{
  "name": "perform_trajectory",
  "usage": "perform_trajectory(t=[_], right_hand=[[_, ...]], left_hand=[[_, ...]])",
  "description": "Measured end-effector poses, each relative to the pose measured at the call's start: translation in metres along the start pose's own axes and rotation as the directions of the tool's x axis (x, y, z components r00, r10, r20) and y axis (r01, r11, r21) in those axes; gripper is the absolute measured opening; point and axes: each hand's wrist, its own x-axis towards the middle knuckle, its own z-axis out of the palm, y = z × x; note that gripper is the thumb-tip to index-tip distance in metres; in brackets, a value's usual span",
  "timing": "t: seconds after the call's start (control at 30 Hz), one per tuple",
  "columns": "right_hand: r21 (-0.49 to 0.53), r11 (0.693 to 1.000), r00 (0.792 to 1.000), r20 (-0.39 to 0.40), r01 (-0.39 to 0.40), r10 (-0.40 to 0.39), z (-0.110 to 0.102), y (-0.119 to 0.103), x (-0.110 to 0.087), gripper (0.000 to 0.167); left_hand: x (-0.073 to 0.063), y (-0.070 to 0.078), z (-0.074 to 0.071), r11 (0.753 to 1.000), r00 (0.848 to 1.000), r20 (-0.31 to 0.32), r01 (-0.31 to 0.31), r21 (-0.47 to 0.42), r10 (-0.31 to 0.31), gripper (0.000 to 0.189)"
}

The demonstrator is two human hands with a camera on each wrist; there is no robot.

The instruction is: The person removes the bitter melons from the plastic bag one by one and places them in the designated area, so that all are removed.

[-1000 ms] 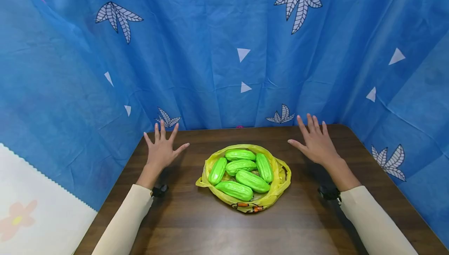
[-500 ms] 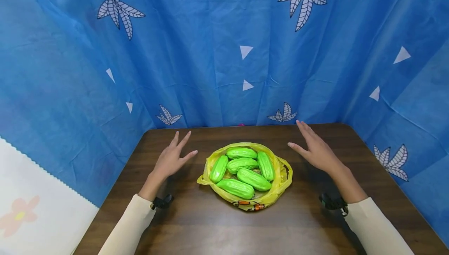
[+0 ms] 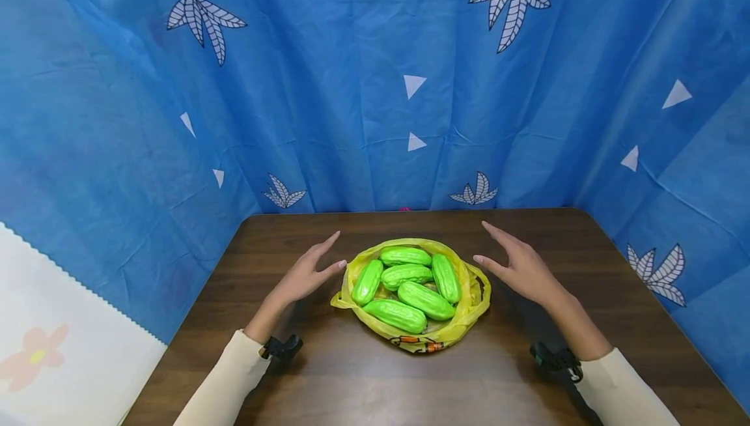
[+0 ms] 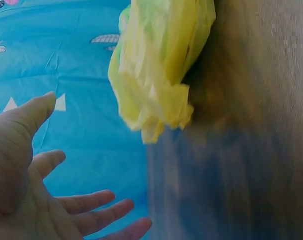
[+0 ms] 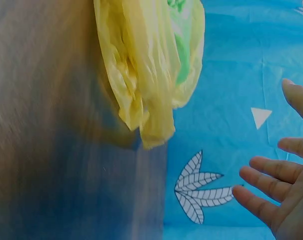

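A yellow plastic bag [image 3: 463,325] sits on the table with its mouth spread wide. Inside lie several bright green, ridged, elongated vegetables that look like bitter melons [image 3: 426,300]. Left of the bag, my left hand [image 3: 300,277] hovers with straight fingers and the thumb toward the bag's rim. On the other side my right hand [image 3: 524,273] is held the same way, thumb near the bag's right handle loop [image 3: 484,286]. Both palms face inward and hold nothing. The wrist views show the bag's gathered yellow ends [image 4: 156,107] apart from the spread fingers [image 5: 271,172].
The dark wooden table [image 3: 375,387] has its far edge against a blue curtain [image 3: 375,87] printed with leaves and triangles. Curtain also flanks both sides, and a white cloth with a flower [image 3: 35,354] hangs at the lower left. Each wrist wears a black camera strap [image 3: 282,346].
Both hands have turned from palms down with spread fingers to palms facing each other. They have lowered and moved inward toward the bag, the left one further. The bag stays put.
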Motion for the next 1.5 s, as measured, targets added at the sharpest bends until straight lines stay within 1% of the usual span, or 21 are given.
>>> perform_trajectory(t=[0.07, 0.17, 0.27, 0.4, 0.47, 0.6, 0.7, 0.77, 0.8, 0.9, 1.0, 1.03, 1.2, 1.23, 1.27, 1.5], right_hand=[[0.066, 0.998, 1.0, -0.003, 0.01, -0.01, 0.003, -0.001, -0.002, 0.074], [0.187, 0.982, 1.0, 0.002, 0.01, -0.01, 0.007, -0.003, -0.005, 0.067], [0.248, 0.969, 1.0, 0.007, -0.002, 0.001, 0.011, -0.005, -0.007, 0.062], [0.257, 0.966, 1.0, 0.018, -0.018, 0.014, 0.016, -0.006, -0.009, 0.058], [0.255, 0.966, 0.999, 0.032, -0.028, 0.021, 0.019, -0.006, -0.01, 0.056], [0.272, 0.961, 0.997, 0.062, -0.054, 0.039, 0.025, -0.007, -0.011, 0.053], [0.275, 0.959, 0.996, 0.078, -0.068, 0.048, 0.03, -0.007, -0.011, 0.052], [0.271, 0.96, 0.995, 0.082, -0.075, 0.054, 0.032, -0.007, -0.012, 0.051], [0.272, 0.959, 0.995, 0.084, -0.078, 0.057, 0.034, -0.008, -0.012, 0.05], [0.277, 0.957, 0.994, 0.088, -0.082, 0.06, 0.037, -0.007, -0.011, 0.05], [0.283, 0.956, 0.994, 0.092, -0.081, 0.057, 0.04, -0.006, -0.01, 0.052], [0.282, 0.956, 0.994, 0.093, -0.079, 0.055, 0.041, -0.006, -0.009, 0.053], [0.281, 0.957, 0.994, 0.095, -0.077, 0.052, 0.047, -0.005, -0.008, 0.054], [0.283, 0.956, 0.994, 0.096, -0.078, 0.053, 0.048, -0.005, -0.008, 0.054], [0.285, 0.955, 0.994, 0.097, -0.08, 0.054, 0.049, -0.005, -0.008, 0.055], [0.29, 0.949, 0.989, 0.113, -0.122, 0.093, 0.053, -0.007, -0.008, 0.057]], left_hand=[[0.001, 0.0, 0.004, 0.999, 1.0, 0.023, -0.008, -0.045, 0.009, 0.075], [0.002, -0.001, 0.009, 0.992, 0.998, 0.06, -0.013, -0.123, 0.021, 0.073], [0.004, -0.002, 0.014, 0.979, 0.996, 0.088, -0.007, -0.202, 0.026, 0.07], [0.007, -0.006, 0.021, 0.951, 0.991, 0.135, 0.037, -0.306, 0.005, 0.066], [0.009, -0.009, 0.025, 0.931, 0.986, 0.164, 0.072, -0.358, -0.014, 0.064], [0.01, -0.014, 0.031, 0.9, 0.979, 0.199, 0.122, -0.419, -0.04, 0.061], [0.01, -0.016, 0.034, 0.881, 0.977, 0.208, 0.143, -0.45, -0.053, 0.058], [0.009, -0.018, 0.036, 0.868, 0.976, 0.215, 0.146, -0.474, -0.047, 0.056], [0.009, -0.018, 0.036, 0.865, 0.976, 0.216, 0.139, -0.482, -0.037, 0.055], [0.009, -0.02, 0.039, 0.863, 0.975, 0.22, 0.121, -0.491, -0.011, 0.054], [0.009, -0.022, 0.04, 0.875, 0.978, 0.21, 0.094, -0.475, 0.009, 0.054], [0.008, -0.018, 0.039, 0.878, 0.978, 0.21, 0.096, -0.469, 0.005, 0.054], [0.01, -0.018, 0.042, 0.896, 0.98, 0.198, 0.085, -0.437, 0.004, 0.049], [0.01, -0.018, 0.043, 0.896, 0.981, 0.196, 0.086, -0.436, 0.001, 0.048], [0.011, -0.022, 0.045, 0.897, 0.981, 0.192, 0.081, -0.434, 0.004, 0.047], [0.011, -0.024, 0.047, 0.89, 0.981, 0.193, 0.078, -0.449, 0.011, 0.046]])
